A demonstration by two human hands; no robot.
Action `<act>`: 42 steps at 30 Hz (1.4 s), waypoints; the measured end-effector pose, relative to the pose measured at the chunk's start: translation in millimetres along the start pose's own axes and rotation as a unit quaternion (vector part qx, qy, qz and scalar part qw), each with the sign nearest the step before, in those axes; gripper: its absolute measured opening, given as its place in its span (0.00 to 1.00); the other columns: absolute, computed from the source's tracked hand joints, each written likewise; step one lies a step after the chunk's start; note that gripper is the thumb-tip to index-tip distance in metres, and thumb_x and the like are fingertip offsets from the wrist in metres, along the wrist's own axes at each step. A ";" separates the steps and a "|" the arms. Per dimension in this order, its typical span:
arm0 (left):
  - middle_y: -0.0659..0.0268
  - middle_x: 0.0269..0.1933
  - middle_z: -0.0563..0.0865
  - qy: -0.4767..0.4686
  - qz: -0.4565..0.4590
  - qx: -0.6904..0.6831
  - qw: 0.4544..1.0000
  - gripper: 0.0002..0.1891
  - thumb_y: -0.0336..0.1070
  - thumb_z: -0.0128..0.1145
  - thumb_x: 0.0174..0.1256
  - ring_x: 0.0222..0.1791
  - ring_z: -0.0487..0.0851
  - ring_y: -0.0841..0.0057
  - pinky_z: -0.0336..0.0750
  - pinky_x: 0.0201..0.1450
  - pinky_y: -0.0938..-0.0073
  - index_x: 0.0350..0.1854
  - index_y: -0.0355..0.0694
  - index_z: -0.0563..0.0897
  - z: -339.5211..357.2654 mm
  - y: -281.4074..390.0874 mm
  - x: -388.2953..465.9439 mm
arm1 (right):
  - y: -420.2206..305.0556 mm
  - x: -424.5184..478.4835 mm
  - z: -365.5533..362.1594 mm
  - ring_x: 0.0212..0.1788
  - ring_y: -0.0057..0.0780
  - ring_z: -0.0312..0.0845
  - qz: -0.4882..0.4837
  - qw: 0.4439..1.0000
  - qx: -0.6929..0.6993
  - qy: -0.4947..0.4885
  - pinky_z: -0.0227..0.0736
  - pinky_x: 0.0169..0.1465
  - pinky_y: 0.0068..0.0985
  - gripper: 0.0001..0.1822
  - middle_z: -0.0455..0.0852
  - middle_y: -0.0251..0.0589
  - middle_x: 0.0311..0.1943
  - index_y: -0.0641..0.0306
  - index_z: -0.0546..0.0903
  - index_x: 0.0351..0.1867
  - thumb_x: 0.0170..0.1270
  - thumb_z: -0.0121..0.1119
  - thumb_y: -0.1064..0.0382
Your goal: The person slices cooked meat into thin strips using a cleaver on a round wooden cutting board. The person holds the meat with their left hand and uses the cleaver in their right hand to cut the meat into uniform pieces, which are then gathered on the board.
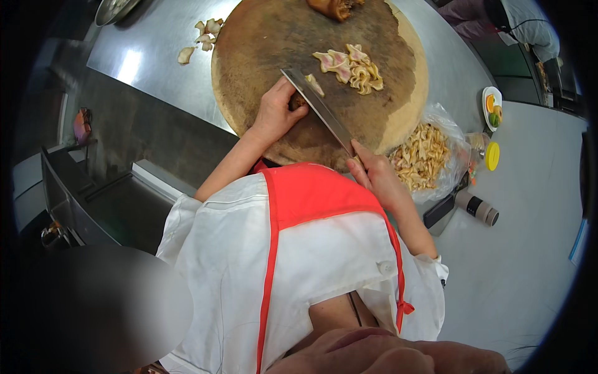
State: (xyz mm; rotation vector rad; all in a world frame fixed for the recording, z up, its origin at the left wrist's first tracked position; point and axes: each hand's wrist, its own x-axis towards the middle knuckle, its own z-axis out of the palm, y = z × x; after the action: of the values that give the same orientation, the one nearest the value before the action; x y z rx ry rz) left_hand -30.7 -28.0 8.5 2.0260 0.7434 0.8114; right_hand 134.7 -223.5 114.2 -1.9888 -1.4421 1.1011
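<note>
On a round wooden chopping block (252, 42), my right hand (376, 170) grips the handle of a cleaver (322, 112). Its blade slants up and left across the block, close against the fingers of my left hand (278, 110). Those left fingers press down on a brown piece of cooked meat (297, 101), mostly hidden under the hand and behind the blade. One pale slice (314, 85) lies just beyond the blade. Further off is a small heap of thin, wavy slices (362, 70), probably pig's ear. A larger brown cooked piece (334, 8) rests at the block's far side.
Right of the block, a clear plastic bag (455, 140) holds many cut slices (420, 159). Near it are a yellow-lidded jar (492, 156), a dark phone-like object (439, 211), a tumbler (476, 208) and a white dish (492, 108). Pale scraps (205, 35) lie left; another person (528, 28) stands far right.
</note>
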 end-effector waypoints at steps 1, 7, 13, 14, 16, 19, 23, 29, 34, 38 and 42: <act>0.51 0.53 0.82 -0.002 -0.003 0.001 1.000 0.24 0.24 0.68 0.46 0.53 0.83 0.52 0.79 0.53 0.64 0.50 0.35 0.81 -0.4 1.5 0.5 | 0.7 1.0 0.2 0.44 0.64 0.82 0.001 1.000 -0.002 -0.002 0.77 0.46 0.42 0.28 0.84 0.70 0.40 0.81 0.71 0.63 0.73 0.57 0.56; 0.51 0.53 0.82 -0.002 -0.010 0.006 1.000 0.25 0.25 0.68 0.46 0.53 0.82 0.51 0.79 0.53 0.63 0.51 0.35 0.81 1.9 -2.3 -2.1 | -0.6 11.8 0.8 0.39 0.62 0.83 0.000 1.000 0.004 -0.012 0.76 0.42 0.42 0.28 0.84 0.69 0.36 0.82 0.70 0.63 0.73 0.56 0.57; 0.51 0.52 0.81 0.009 0.015 0.008 1.000 0.27 0.26 0.69 0.45 0.53 0.82 0.51 0.79 0.53 0.62 0.53 0.35 0.79 4.2 -2.9 -0.3 | -0.7 37.9 10.2 0.30 0.60 0.81 -0.021 0.999 0.041 0.009 0.73 0.35 0.41 0.25 0.82 0.64 0.28 0.80 0.72 0.60 0.73 0.56 0.58; 0.51 0.50 0.81 0.009 0.017 0.006 1.000 0.27 0.26 0.69 0.45 0.52 0.81 0.51 0.79 0.53 0.61 0.53 0.35 0.79 3.9 -2.3 0.5 | 0.4 45.6 12.3 0.30 0.59 0.80 -0.041 0.998 0.052 0.017 0.73 0.35 0.40 0.24 0.82 0.64 0.27 0.80 0.72 0.60 0.73 0.56 0.58; 0.52 0.48 0.81 0.010 0.019 0.017 1.000 0.26 0.26 0.69 0.45 0.49 0.81 0.51 0.79 0.51 0.60 0.52 0.35 0.79 3.6 -1.7 1.1 | -1.7 58.1 13.9 0.30 0.59 0.80 -0.051 0.996 0.065 0.017 0.73 0.35 0.39 0.23 0.81 0.64 0.27 0.80 0.72 0.58 0.73 0.55 0.59; 0.53 0.44 0.80 0.018 0.022 0.020 0.999 0.25 0.26 0.70 0.44 0.46 0.81 0.52 0.78 0.48 0.60 0.49 0.35 0.78 4.5 -0.9 0.8 | -9.7 66.5 11.8 0.29 0.59 0.79 -0.037 0.997 0.071 0.001 0.73 0.35 0.39 0.20 0.80 0.62 0.26 0.79 0.74 0.54 0.74 0.55 0.59; 0.54 0.42 0.79 0.012 0.009 0.031 0.999 0.24 0.25 0.71 0.43 0.44 0.81 0.52 0.78 0.46 0.60 0.46 0.35 0.78 3.3 2.6 -2.6 | 3.4 50.9 20.7 0.30 0.61 0.78 -0.070 0.994 0.056 0.063 0.72 0.35 0.40 0.15 0.79 0.60 0.25 0.73 0.75 0.46 0.74 0.54 0.59; 0.55 0.40 0.79 0.010 0.023 -0.006 1.000 0.21 0.25 0.70 0.44 0.41 0.81 0.54 0.78 0.43 0.61 0.43 0.36 0.77 4.6 1.2 -1.1 | -10.3 95.3 13.0 0.35 0.51 0.82 -0.043 0.997 0.057 0.004 0.74 0.42 0.36 0.20 0.83 0.62 0.32 0.78 0.75 0.53 0.75 0.53 0.58; 0.55 0.40 0.78 -0.003 0.006 -0.009 1.000 0.19 0.24 0.68 0.47 0.40 0.81 0.53 0.78 0.42 0.63 0.42 0.36 0.76 0.0 -0.3 -3.0 | -10.4 123.7 15.5 0.37 0.43 0.84 -0.067 0.996 0.047 0.020 0.76 0.45 0.34 0.23 0.85 0.63 0.34 0.78 0.76 0.58 0.74 0.55 0.57; 0.55 0.42 0.79 0.014 0.014 -0.025 0.999 0.18 0.24 0.67 0.48 0.41 0.81 0.53 0.77 0.43 0.64 0.42 0.36 0.76 -0.5 2.3 -2.1 | -1.1 95.1 11.3 0.40 0.56 0.84 -0.052 0.984 -0.001 0.171 0.77 0.43 0.39 0.22 0.84 0.64 0.34 0.76 0.77 0.57 0.72 0.57 0.57; 0.54 0.44 0.79 0.012 0.026 -0.017 0.999 0.19 0.24 0.68 0.48 0.44 0.81 0.53 0.78 0.45 0.63 0.44 0.36 0.77 2.0 -3.0 -3.2 | -15.8 30.7 -11.7 0.41 0.58 0.83 0.021 0.998 0.031 0.056 0.77 0.44 0.40 0.23 0.85 0.65 0.35 0.76 0.76 0.59 0.72 0.58 0.58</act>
State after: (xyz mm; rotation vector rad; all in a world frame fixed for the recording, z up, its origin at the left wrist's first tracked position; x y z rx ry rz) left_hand -31.9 -29.8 4.1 2.0159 0.6888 0.8723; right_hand 139.2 -188.3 122.2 -2.0123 -1.2986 1.0237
